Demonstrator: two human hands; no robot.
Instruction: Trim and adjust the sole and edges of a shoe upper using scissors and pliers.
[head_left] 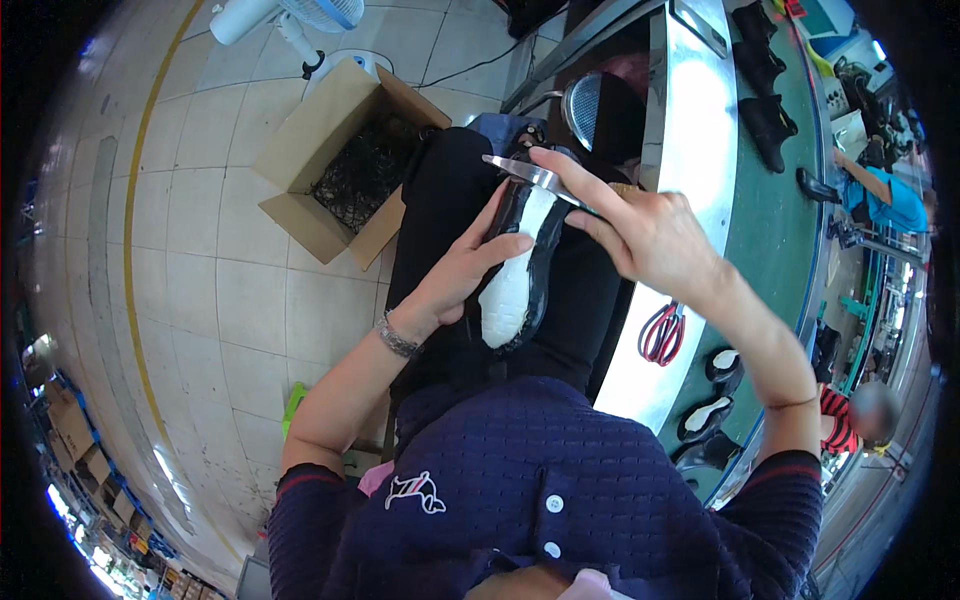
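A black shoe [541, 285] lies bottom up over my lap, a white layer covering the middle of its underside. My left hand [462, 268] grips it from the left side, thumb pressed on the white part. In my right hand [640, 222] is a shiny metal hand tool [520, 171] with a tapered, pointed end, laid across the far end of the shoe. My right index finger stretches along the tool, and the other fingers close round its near side. The shoe's far end is partly hidden behind the tool and hand.
Left of my legs stands an open cardboard box [300, 140] holding black scraps. A metal bench edge [690, 130] runs along my right, with red-and-black-handled scissors [662, 334] on it. Beyond, a green belt [745, 215] carries black boots [768, 130] and upturned shoes [705, 417]. A fan [325, 12] stands far left.
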